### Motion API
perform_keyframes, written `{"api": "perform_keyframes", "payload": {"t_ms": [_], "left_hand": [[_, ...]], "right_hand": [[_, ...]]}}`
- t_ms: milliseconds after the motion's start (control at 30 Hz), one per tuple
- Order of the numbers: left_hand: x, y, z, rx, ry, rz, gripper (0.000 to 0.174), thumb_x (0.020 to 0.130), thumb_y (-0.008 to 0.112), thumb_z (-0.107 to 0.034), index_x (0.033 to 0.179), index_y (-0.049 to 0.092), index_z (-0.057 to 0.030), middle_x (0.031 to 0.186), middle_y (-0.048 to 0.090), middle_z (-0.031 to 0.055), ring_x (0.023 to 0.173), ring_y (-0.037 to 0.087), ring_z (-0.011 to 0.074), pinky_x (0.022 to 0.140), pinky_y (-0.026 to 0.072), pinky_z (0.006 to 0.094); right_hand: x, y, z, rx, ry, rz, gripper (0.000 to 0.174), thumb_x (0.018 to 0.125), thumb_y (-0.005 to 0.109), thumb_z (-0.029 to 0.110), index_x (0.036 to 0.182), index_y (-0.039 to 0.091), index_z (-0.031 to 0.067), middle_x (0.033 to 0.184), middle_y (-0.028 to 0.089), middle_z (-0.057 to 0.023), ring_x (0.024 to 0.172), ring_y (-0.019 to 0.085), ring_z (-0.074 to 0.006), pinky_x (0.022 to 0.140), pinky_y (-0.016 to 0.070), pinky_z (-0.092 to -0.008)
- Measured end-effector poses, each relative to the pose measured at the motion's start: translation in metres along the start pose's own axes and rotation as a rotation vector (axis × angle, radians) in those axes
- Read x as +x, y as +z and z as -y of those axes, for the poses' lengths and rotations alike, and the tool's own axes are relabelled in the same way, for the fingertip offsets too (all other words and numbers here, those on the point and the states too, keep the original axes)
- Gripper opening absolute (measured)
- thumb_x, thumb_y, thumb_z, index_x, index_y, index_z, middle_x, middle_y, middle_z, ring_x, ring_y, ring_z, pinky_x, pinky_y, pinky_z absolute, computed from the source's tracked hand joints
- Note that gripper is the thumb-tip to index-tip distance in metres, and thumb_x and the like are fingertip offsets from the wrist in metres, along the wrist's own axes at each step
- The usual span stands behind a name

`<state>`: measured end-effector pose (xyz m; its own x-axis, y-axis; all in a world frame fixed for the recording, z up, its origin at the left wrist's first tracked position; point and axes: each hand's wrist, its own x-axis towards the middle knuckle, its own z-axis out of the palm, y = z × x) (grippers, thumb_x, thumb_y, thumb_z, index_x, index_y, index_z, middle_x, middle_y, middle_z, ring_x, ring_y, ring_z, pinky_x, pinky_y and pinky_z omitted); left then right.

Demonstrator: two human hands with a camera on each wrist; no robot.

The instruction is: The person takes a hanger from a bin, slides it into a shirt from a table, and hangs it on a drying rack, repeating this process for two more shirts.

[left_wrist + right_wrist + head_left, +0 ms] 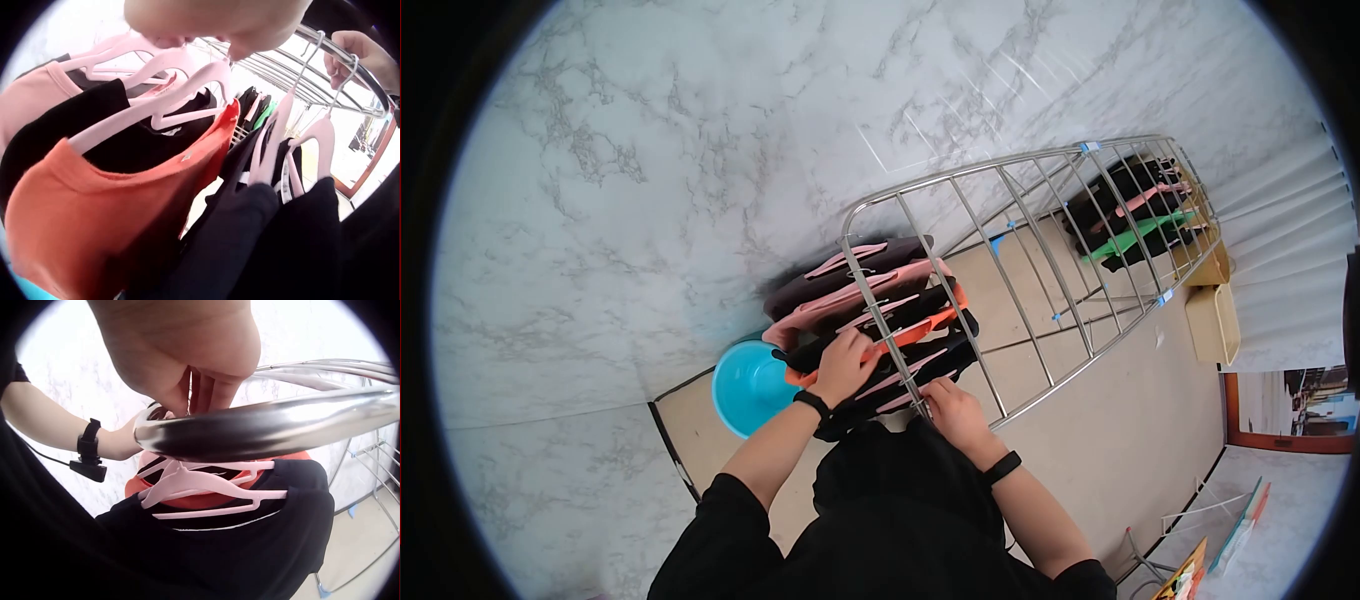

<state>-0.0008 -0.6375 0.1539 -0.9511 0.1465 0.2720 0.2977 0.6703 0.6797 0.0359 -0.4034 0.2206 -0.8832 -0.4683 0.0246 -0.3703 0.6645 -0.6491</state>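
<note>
My left hand (847, 365) is at the rack's near rail and pinches the top of a pink hanger (147, 112) just below its hook. An orange shirt (106, 212) hangs from that hanger. At the rail's front corner, my right hand (958, 413) has its fingers curled down behind the metal tube, pinching at the hook of another pink hanger (187, 487). This one carries a black shirt (250, 550); the rail hides part of its hook. Between the two hands, another dark shirt (237, 225) hangs on a pink hanger hooked over the rail.
The steel drying rack (970, 205) stretches away to the right. Pink and dark shirts hang beyond my left hand, and more clothes (1135, 215) at its far end. A blue bucket (745, 390) stands on the floor by the marbled wall (650, 200). A beige bin (1215, 325) stands farther off.
</note>
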Motion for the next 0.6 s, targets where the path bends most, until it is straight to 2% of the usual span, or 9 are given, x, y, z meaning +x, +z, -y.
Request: {"api": "perform_keyframes", "payload": {"t_ms": [67,233,300,433,500,533,600], "left_hand": [[-0.020,-0.002,-0.003,-0.055,0.100,0.177,0.022,0.078,0.072,-0.022,0.088,0.058,-0.0077,0.086,0.055,0.0109,0.079,0.058,0.0318,0.068,0.0485,0.0416],[-0.036,0.012,-0.005,-0.017,0.039,0.296,0.017,0.085,0.065,-0.022,0.094,0.066,-0.0076,0.088,0.061,0.0116,0.084,0.062,0.0322,0.070,0.0513,0.0411],[-0.033,0.019,0.000,0.028,0.022,0.446,0.016,0.086,0.064,-0.022,0.092,0.066,-0.0069,0.088,0.064,0.0109,0.081,0.062,0.0325,0.069,0.0517,0.0414],[-0.029,0.016,0.006,0.046,-0.033,0.387,0.015,0.086,0.064,-0.020,0.091,0.067,-0.0066,0.085,0.065,0.0103,0.079,0.063,0.0327,0.069,0.0520,0.0412],[-0.025,0.011,0.012,0.044,0.061,0.212,0.014,0.085,0.065,-0.019,0.090,0.067,-0.0065,0.085,0.064,0.0103,0.079,0.063,0.0320,0.069,0.0520,0.0411],[-0.024,0.007,0.012,0.076,0.038,0.263,0.013,0.085,0.066,-0.018,0.090,0.066,-0.0063,0.088,0.064,0.0103,0.082,0.063,0.0314,0.070,0.0522,0.0406],[-0.025,0.004,0.011,0.066,0.033,0.249,0.013,0.084,0.066,-0.019,0.090,0.065,-0.0069,0.087,0.063,0.0099,0.082,0.062,0.0313,0.070,0.0519,0.0412]], "right_hand": [[0.000,0.001,-0.001,0.007,0.005,-0.009,0.012,0.081,0.059,0.003,0.093,0.060,0.0065,0.091,0.059,-0.0088,0.075,0.063,-0.0315,0.064,0.0537,-0.0393],[0.002,0.001,0.002,0.005,0.007,-0.025,0.012,0.081,0.060,0.002,0.092,0.059,0.0057,0.091,0.059,-0.0091,0.076,0.063,-0.0316,0.064,0.0538,-0.0392],[0.002,0.000,0.002,0.009,0.006,-0.018,0.012,0.080,0.060,0.002,0.092,0.059,0.0056,0.091,0.059,-0.0092,0.076,0.063,-0.0316,0.064,0.0538,-0.0391],[0.005,-0.003,0.003,-0.011,-0.022,-0.013,0.011,0.081,0.059,0.003,0.091,0.060,0.0054,0.089,0.060,-0.0093,0.076,0.063,-0.0309,0.064,0.0538,-0.0385],[0.009,-0.004,0.004,-0.030,-0.037,-0.018,0.010,0.081,0.059,0.003,0.091,0.060,0.0057,0.089,0.060,-0.0092,0.075,0.064,-0.0305,0.063,0.0539,-0.0381],[0.010,-0.004,0.005,-0.050,-0.055,-0.024,0.010,0.082,0.059,0.004,0.091,0.061,0.0060,0.089,0.060,-0.0091,0.074,0.064,-0.0300,0.062,0.0539,-0.0377],[0.011,-0.002,0.004,-0.051,-0.057,-0.053,0.011,0.082,0.059,0.004,0.092,0.061,0.0066,0.089,0.060,-0.0088,0.073,0.064,-0.0299,0.062,0.0540,-0.0374]]}}
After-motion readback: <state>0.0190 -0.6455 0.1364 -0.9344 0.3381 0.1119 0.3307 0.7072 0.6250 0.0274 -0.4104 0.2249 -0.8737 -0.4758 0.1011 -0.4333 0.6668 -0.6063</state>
